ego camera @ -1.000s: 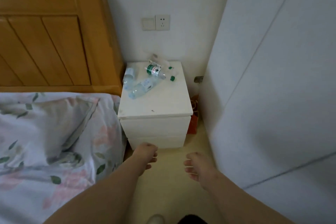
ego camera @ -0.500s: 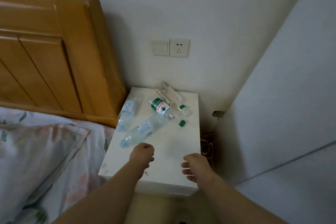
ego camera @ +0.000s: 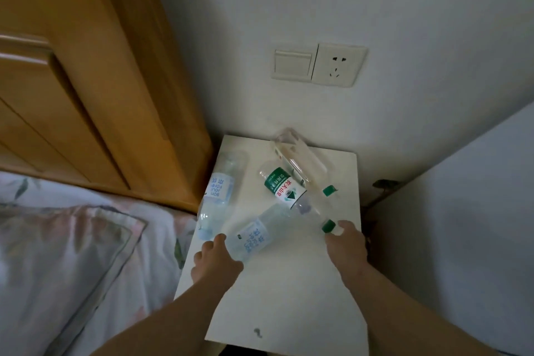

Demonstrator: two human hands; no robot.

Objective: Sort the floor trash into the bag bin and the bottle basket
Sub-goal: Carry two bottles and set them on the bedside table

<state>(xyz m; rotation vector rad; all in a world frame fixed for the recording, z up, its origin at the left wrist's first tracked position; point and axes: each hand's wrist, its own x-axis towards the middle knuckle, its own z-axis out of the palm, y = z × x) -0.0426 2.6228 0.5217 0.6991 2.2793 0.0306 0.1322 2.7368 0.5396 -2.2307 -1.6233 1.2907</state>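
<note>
Several empty plastic bottles lie on a white nightstand (ego camera: 289, 298). My left hand (ego camera: 216, 264) is closed around the near end of a blue-labelled bottle (ego camera: 255, 235), with the thumb on top. My right hand (ego camera: 346, 246) pinches the green cap end of a green-labelled bottle (ego camera: 284, 188) that lies across the first one. Behind them a clear label-less bottle (ego camera: 300, 159) with a green cap rests by the wall. A second blue-labelled bottle (ego camera: 219, 191) lies along the left edge. Neither the bag bin nor the bottle basket is in view.
A wooden headboard (ego camera: 101, 81) and a bed with a floral pillow (ego camera: 63, 254) stand to the left of the nightstand. A white cabinet side (ego camera: 462, 240) closes in on the right. A switch and socket (ego camera: 318, 65) sit on the wall above.
I have stepped close to the nightstand. Both hands have reached forward from its front edge onto the bottles, the left onto the blue-labelled one and the right onto the green cap.
</note>
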